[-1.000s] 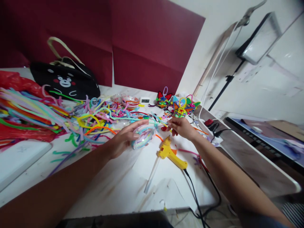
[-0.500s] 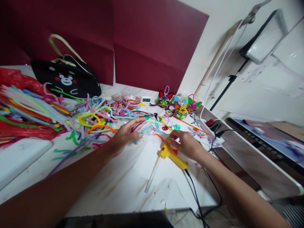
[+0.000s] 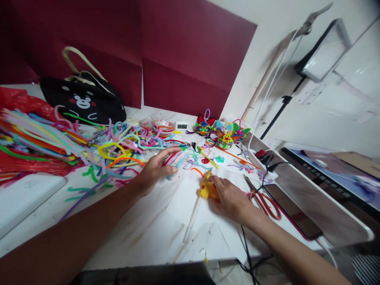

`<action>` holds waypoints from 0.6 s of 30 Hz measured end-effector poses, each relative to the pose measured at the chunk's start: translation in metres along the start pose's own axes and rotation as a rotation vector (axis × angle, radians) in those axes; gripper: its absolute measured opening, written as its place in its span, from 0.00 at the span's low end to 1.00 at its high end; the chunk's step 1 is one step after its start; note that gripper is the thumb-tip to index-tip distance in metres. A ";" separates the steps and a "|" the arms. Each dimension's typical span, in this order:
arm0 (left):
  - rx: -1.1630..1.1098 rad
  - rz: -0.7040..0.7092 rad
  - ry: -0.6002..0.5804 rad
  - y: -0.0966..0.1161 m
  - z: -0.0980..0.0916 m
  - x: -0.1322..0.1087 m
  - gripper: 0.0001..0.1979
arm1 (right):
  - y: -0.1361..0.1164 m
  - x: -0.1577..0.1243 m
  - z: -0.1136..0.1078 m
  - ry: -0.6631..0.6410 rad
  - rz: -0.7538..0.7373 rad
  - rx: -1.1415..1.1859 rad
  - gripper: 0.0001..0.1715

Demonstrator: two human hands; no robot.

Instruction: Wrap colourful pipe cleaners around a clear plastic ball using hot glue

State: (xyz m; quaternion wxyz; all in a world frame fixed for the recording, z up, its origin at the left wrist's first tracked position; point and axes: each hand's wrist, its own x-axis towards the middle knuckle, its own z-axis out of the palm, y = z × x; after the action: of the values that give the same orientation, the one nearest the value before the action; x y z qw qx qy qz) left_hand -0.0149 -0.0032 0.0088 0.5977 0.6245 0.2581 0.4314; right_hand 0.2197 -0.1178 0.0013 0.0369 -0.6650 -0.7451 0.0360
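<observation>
My left hand (image 3: 158,168) is curled round a small bundle of pink, white and pale blue pipe cleaners (image 3: 175,159), low over the table. Part of that bundle is hidden by the fingers. My right hand (image 3: 231,196) is closed over a yellow hot glue gun (image 3: 204,190), covering most of its handle. A clear glue stick (image 3: 192,219) juts from the gun's back end toward me. Just past the nozzle lies a short orange pipe cleaner (image 3: 197,171). Red-handled scissors (image 3: 263,202) rest to the right of my right hand.
Loose pipe cleaners (image 3: 124,152) heap across the left and back. Behind stand finished animal-like ornaments (image 3: 225,138), a small digital clock (image 3: 181,126) and a black bag (image 3: 83,99). A phone (image 3: 292,211) lies at right; a black cord (image 3: 246,245) hangs over the front edge.
My right hand has moved down and closed over the glue gun's handle, uncovering the scissors and phone. My left hand has stayed almost in place with the bundle.
</observation>
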 end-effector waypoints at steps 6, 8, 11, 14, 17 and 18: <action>-0.069 -0.103 0.031 -0.002 0.003 -0.001 0.29 | 0.004 -0.005 0.000 0.144 -0.022 0.043 0.32; -0.103 -0.142 0.035 -0.001 0.004 -0.001 0.29 | 0.006 -0.008 -0.005 0.215 -0.049 0.098 0.31; -0.133 -0.166 0.039 -0.001 0.005 -0.001 0.28 | 0.008 -0.009 -0.012 0.327 -0.107 0.220 0.27; -0.152 -0.165 0.023 -0.003 0.005 -0.001 0.27 | 0.011 -0.008 -0.016 0.422 -0.133 0.334 0.23; -0.170 -0.160 0.003 -0.005 0.004 -0.001 0.25 | 0.015 -0.006 -0.016 0.484 -0.129 0.390 0.24; -0.170 -0.161 0.002 -0.005 0.003 0.000 0.25 | 0.017 -0.005 -0.015 0.508 -0.132 0.396 0.25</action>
State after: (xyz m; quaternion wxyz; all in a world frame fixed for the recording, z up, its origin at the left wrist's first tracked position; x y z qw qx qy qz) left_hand -0.0114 -0.0045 0.0038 0.6810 0.5484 0.2702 0.4030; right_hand 0.2389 -0.1205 0.0145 0.3525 -0.5830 -0.7320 0.0105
